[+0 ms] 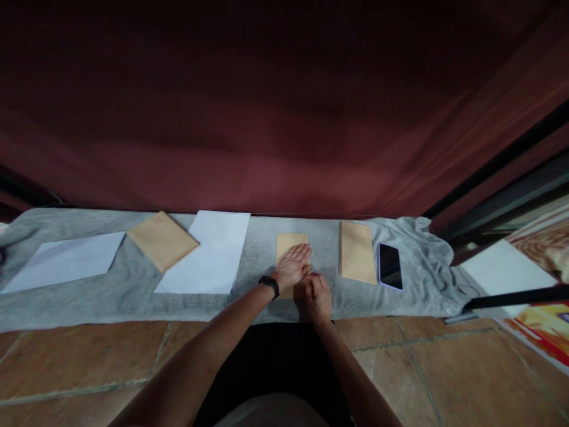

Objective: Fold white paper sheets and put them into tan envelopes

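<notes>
A tan paper envelope (288,240) lies on the grey cloth right in front of me, its long sides running away from me. My left hand (292,265), with a black band on the wrist, rests on it with fingers stretched out together and pointing up to the right. Curled at the envelope's lower right edge is my right hand (318,295), its thumb and fingers pinched on the paper there. The two hands nearly touch and cover much of the envelope's middle.
A stack of tan envelopes (358,252) and a phone (390,266) lie to the right. On the left, more tan envelopes (162,239) overlap white sheets (211,255), beside another white paper stack (66,261). Behind stands a dark red panel (275,130); tiled floor (102,356) lies below.
</notes>
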Demonstrator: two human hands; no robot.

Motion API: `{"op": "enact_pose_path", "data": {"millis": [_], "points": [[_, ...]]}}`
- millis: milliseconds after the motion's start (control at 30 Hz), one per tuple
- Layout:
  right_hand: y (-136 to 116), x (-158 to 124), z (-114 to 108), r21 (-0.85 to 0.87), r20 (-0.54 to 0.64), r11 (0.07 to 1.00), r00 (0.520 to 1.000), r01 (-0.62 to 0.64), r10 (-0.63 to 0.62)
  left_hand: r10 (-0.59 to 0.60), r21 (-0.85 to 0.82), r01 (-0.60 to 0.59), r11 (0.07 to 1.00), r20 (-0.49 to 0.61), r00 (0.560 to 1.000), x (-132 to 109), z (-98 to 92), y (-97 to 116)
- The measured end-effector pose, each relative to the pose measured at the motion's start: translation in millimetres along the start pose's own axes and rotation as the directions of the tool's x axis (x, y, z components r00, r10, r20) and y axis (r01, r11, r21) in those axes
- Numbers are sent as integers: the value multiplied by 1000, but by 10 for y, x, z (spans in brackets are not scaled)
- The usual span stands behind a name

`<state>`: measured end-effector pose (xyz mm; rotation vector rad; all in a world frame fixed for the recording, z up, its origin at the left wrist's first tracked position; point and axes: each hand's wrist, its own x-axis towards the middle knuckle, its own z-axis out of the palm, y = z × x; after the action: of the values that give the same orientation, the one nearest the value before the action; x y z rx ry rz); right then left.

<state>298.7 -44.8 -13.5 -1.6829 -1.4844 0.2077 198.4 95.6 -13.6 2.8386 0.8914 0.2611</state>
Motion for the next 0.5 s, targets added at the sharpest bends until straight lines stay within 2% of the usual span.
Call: {"op": "enact_pose_path", "data": {"millis": [233, 367, 500], "points": [[39, 45, -8, 81, -99, 997, 995, -21, 29, 157, -29, -156, 987, 21, 987, -379, -14, 294], [63, 36, -13, 71, -77, 996, 995, -60, 66, 262, -38, -262, 964, 9, 965, -617, -63, 462], [75, 26, -16, 4, -9, 995, 995, -101, 101, 306, -17, -306, 952, 11, 952, -782, -117, 532]]}}
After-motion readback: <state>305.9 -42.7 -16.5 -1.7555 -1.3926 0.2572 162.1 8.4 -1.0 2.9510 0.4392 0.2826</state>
